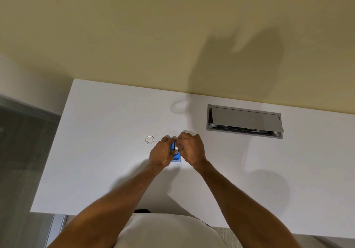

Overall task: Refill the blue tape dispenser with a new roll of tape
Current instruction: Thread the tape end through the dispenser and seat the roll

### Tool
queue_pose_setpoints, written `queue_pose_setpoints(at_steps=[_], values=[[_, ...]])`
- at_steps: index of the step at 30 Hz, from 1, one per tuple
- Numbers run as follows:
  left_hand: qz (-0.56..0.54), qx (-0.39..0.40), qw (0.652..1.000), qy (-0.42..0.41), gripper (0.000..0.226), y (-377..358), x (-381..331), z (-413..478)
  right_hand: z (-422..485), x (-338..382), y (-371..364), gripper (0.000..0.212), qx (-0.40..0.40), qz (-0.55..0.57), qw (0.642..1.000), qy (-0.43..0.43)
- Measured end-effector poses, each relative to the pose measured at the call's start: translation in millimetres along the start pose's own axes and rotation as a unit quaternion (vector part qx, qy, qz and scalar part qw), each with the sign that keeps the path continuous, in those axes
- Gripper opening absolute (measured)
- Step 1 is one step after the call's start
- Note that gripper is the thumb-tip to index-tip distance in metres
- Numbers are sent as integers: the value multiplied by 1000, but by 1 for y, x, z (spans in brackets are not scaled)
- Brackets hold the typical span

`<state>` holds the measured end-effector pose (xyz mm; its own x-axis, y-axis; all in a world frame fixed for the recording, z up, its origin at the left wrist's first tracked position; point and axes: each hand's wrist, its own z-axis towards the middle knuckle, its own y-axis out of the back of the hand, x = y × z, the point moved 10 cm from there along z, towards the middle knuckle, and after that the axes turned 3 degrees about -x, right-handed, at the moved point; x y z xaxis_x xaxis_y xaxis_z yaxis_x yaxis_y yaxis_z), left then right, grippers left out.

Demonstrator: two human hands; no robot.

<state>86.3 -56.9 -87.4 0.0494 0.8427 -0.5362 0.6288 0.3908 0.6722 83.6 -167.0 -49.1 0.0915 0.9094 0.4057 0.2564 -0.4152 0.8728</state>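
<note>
The blue tape dispenser [176, 157] stands on the white desk [107, 151], mostly covered by both hands. My left hand [161, 153] grips its left side. My right hand [192, 148] closes over its top right, fingertips at a small white part [176, 148] in the dispenser's middle. I cannot tell whether that part is a core or a roll. A small clear-white ring of tape [149, 139] lies flat on the desk just left of my left hand.
A grey hinged cable hatch [245, 121] is set into the desk at the back right, its lid tilted open. A yellow wall rises behind the desk. The desk's left edge drops to a grey floor.
</note>
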Motion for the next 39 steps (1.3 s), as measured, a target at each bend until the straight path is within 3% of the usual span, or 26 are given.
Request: queue_pose_setpoints(at_steps=[9, 17, 23, 27, 30, 33, 36, 39], values=[[14, 6, 1000, -1, 43, 2, 0, -1, -9, 1, -2, 38, -10, -69, 997, 31], [18, 10, 1000, -3, 48, 3, 0, -2, -7, 8, -8, 38, 16, -79, 995, 59], [21, 7, 1000, -3, 53, 5, -1, -5, -12, 11, 0, 39, -18, -65, 995, 69], [-2, 14, 1000, -21, 53, 5, -3, -9, -21, 4, 0, 36, -25, -20, 999, 30], [-35, 12, 998, -42, 56, 8, -4, -14, -30, -12, 5, 20, -67, 52, 994, -75], [-25, 12, 998, -49, 60, 10, -4, -18, -45, -41, -5, 18, -64, 147, 953, -256], [-22, 9, 998, -55, 59, 10, -4, -20, -63, -51, -40, 29, -21, 385, 837, -387], [-27, 8, 998, -54, 58, 11, -3, -22, -72, -35, -65, 50, 46, 502, 747, -433]])
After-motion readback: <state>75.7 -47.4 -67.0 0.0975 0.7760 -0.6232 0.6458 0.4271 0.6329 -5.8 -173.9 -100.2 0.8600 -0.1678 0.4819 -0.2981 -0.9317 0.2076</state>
